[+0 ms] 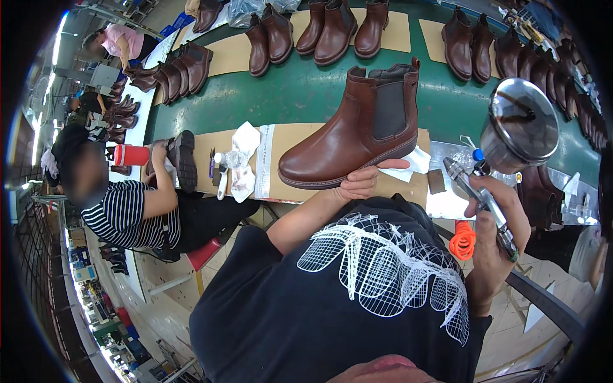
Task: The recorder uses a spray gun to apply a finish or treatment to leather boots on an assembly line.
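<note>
My left hand grips the sole of a brown ankle boot with a dark elastic side panel, holding it up with its toe pointing left. My right hand is closed around a metal spray gun topped by a shiny round cup, to the right of the boot's heel. The gun's nozzle points up and left, a short way from the boot. A white cloth lies under the heel.
A green conveyor belt carries cardboard sheets with several brown boots. On the near cardboard lie a crumpled cloth and small tools. A seated person in a striped shirt handles a dark boot at left. An orange coiled hose hangs at right.
</note>
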